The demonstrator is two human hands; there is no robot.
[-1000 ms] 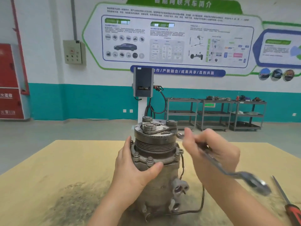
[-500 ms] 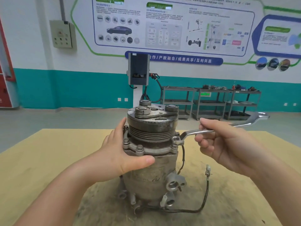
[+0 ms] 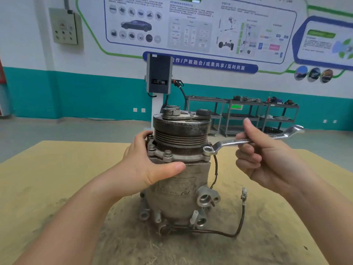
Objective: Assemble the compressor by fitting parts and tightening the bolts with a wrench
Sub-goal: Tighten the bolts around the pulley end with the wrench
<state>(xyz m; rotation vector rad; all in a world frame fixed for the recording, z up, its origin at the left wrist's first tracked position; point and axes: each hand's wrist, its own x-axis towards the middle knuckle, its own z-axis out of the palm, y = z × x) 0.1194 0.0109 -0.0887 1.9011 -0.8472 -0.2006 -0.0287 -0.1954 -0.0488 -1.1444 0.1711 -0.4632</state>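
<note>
A grey metal compressor [image 3: 177, 190] stands upright on the worn table [image 3: 47, 178], its grooved pulley on top. My left hand [image 3: 147, 167] grips its body just below the bolted flange, thumb across the front. My right hand [image 3: 265, 159] pinches the shaft of a silver ring wrench [image 3: 231, 143]. The wrench's ring end sits on a bolt [image 3: 208, 150] at the right side of the flange. Other flange bolts [image 3: 167, 153] stand along the front.
A black cable with a white plug [image 3: 244, 194] trails from the compressor's base to the right. Far behind stand metal shelf carts [image 3: 242, 115] and a charging post [image 3: 159, 75] against the teal wall.
One second ago the wrench hung loose below my right hand. Since then its ring end has come onto the right flange bolt and stays there; the view has drawn closer.
</note>
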